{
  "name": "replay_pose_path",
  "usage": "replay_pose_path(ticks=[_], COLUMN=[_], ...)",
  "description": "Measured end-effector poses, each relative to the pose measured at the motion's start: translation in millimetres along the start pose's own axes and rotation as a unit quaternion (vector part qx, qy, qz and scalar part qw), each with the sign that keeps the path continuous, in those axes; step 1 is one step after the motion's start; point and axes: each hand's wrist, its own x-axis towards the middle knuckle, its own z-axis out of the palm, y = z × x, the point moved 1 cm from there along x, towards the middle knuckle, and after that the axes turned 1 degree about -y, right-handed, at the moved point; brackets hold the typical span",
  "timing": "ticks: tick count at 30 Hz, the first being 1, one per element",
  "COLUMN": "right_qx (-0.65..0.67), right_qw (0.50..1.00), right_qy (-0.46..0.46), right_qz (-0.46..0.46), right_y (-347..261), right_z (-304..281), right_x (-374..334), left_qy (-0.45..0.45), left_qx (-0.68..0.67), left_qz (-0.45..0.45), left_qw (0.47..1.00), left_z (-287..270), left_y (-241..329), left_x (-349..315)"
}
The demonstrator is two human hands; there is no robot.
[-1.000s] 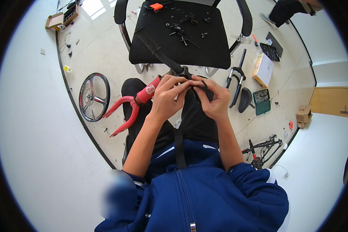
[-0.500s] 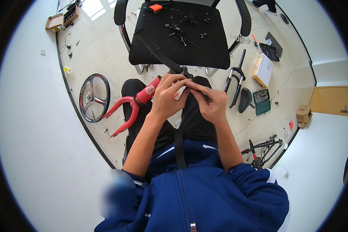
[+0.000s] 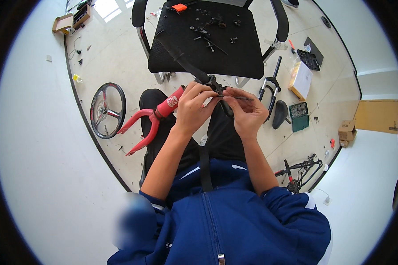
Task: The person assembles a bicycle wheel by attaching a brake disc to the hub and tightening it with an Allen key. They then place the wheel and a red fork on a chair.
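Left hand (image 3: 193, 108): fingers curled and pinched on a small black fitting (image 3: 215, 83) at the red frame's (image 3: 157, 117) end.
Right hand (image 3: 247, 114): closed around a thin dark rod (image 3: 241, 98), held level just beside the fitting.
Chair (image 3: 216, 39): just beyond both hands.

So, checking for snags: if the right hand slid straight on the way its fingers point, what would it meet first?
Likely the left hand: the right hand points leftward at it across the small black bike part both pinch, though depth is unclear.

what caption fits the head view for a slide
Both hands, left hand and right hand, work a thin rod into a black clamp on a red bike frame.
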Motion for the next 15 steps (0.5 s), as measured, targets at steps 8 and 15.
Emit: replay_pose_path(ticks=[8, 15], right_qx=[-0.071, -0.116], right_qw=[0.993, 0.976], right_qy=[-0.05, -0.15], right_qz=[-0.075, -0.108], right_y=[8, -5], right_z=[-2, -8], right_x=[-2, 6], left_qy=[-0.006, -0.027], left_qx=[0.039, 0.064], left_qz=[-0.005, 0.005], left_qw=[0.999, 0.998], left_z=[-4, -8], left_y=[0, -4], left_x=[-3, -8])
